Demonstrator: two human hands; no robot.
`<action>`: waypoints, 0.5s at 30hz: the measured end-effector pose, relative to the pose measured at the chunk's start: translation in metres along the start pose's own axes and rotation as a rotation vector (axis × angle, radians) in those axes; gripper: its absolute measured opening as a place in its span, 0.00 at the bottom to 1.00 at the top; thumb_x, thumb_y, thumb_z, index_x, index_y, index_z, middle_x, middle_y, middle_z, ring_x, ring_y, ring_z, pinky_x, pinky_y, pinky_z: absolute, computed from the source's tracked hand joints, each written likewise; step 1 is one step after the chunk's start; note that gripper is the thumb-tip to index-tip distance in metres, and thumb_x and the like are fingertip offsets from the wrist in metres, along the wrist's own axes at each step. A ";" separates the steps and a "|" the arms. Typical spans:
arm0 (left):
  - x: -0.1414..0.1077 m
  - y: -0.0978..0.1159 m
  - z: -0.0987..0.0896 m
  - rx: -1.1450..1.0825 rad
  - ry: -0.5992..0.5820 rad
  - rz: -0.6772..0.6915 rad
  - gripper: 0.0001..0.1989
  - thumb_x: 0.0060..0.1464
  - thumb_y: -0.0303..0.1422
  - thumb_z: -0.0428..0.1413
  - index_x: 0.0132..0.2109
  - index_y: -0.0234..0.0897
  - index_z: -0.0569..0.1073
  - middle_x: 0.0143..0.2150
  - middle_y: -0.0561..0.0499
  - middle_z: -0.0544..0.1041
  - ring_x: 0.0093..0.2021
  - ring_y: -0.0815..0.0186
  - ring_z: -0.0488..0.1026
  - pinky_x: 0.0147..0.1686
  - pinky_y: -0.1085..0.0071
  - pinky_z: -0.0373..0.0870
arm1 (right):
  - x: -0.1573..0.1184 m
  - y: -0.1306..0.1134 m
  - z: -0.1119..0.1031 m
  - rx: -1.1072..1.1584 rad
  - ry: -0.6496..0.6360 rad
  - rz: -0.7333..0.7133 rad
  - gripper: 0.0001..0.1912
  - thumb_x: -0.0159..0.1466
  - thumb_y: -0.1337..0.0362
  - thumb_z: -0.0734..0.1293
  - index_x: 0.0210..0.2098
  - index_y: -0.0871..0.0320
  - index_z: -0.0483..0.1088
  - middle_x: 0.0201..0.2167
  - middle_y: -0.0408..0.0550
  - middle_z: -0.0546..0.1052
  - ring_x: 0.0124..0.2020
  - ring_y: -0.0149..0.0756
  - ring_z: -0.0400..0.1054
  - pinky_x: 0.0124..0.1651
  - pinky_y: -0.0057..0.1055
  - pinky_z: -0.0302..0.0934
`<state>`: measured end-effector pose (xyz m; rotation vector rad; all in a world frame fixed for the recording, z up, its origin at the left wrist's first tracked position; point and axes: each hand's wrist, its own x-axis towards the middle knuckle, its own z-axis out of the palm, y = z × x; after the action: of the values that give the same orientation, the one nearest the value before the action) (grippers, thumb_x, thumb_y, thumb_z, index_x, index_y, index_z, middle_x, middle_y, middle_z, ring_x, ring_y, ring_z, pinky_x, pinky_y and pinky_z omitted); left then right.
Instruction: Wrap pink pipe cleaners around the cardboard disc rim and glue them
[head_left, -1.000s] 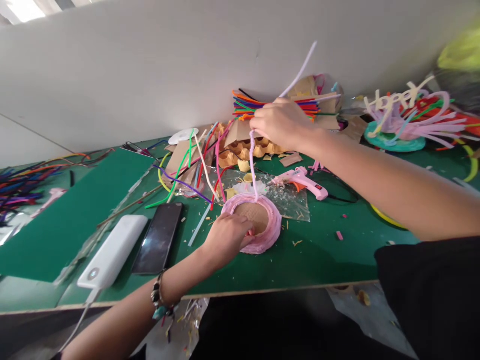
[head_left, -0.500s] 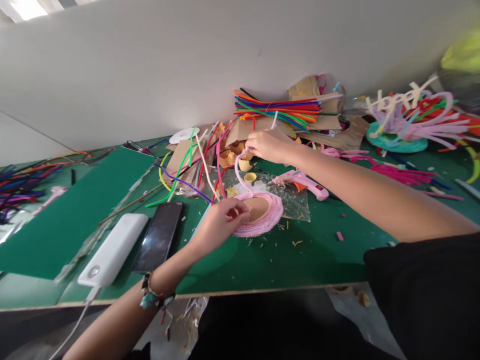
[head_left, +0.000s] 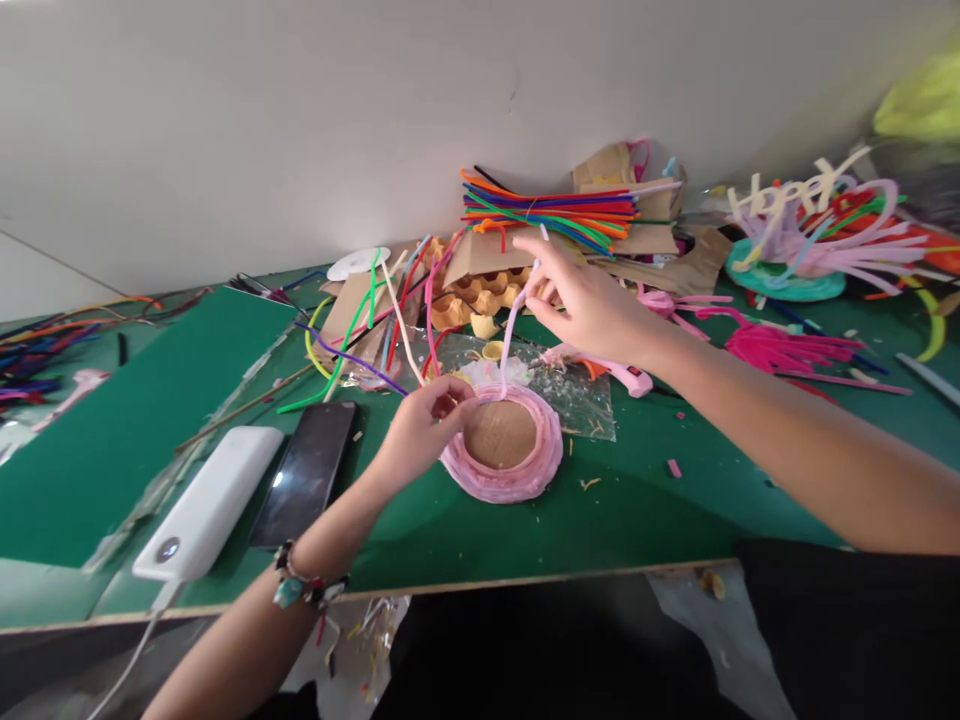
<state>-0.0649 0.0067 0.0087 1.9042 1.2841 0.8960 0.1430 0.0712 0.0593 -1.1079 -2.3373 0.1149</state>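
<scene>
A ring of coiled pink pipe cleaners (head_left: 501,484) with a round cardboard base (head_left: 501,437) in its middle lies on the green table. My left hand (head_left: 427,425) pinches the ring's upper left edge between thumb and fingers. From the ring's far side a loose pink pipe cleaner (head_left: 509,345) curves upward. Around its upper part is my right hand (head_left: 581,300), its index finger stretched out and its thumb apart from it, with the stem passing between them. The other right fingers are partly curled and partly hidden.
A pink glue gun (head_left: 626,375) lies behind the ring on clear plastic. Left are a phone (head_left: 307,470), a white power bank (head_left: 214,505) and a green board (head_left: 142,420). Bundled coloured pipe cleaners (head_left: 551,210) and an egg carton (head_left: 484,292) are farther back.
My right hand has shifted right and its fingers have spread from a pinch. The pink pipe cleaner now stands straighter. My left hand has moved from the ring's middle to its left edge.
</scene>
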 end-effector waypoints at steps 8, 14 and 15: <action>0.036 -0.010 -0.030 0.777 0.196 0.065 0.07 0.49 0.28 0.51 0.36 0.37 0.71 0.34 0.50 0.75 0.26 0.69 0.70 0.21 0.76 0.59 | -0.024 0.005 -0.014 -0.022 0.070 0.037 0.21 0.58 0.67 0.57 0.52 0.60 0.58 0.40 0.52 0.71 0.36 0.35 0.67 0.38 0.33 0.62; 0.037 -0.016 -0.020 0.696 -0.068 0.143 0.14 0.55 0.25 0.42 0.46 0.36 0.68 0.40 0.49 0.76 0.38 0.66 0.73 0.33 0.72 0.68 | -0.059 0.007 -0.037 -0.093 0.082 0.211 0.09 0.59 0.63 0.57 0.30 0.56 0.68 0.25 0.47 0.72 0.23 0.32 0.63 0.28 0.33 0.57; 0.035 -0.015 -0.017 0.681 -0.128 0.192 0.15 0.56 0.24 0.41 0.46 0.35 0.68 0.42 0.48 0.75 0.41 0.66 0.73 0.37 0.71 0.68 | -0.067 0.010 -0.039 -0.082 0.066 0.280 0.09 0.59 0.62 0.57 0.29 0.56 0.68 0.22 0.46 0.71 0.20 0.32 0.61 0.25 0.33 0.55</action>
<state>-0.0765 0.0466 0.0119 2.5939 1.4627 0.4297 0.2040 0.0226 0.0602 -1.4539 -2.1342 0.0841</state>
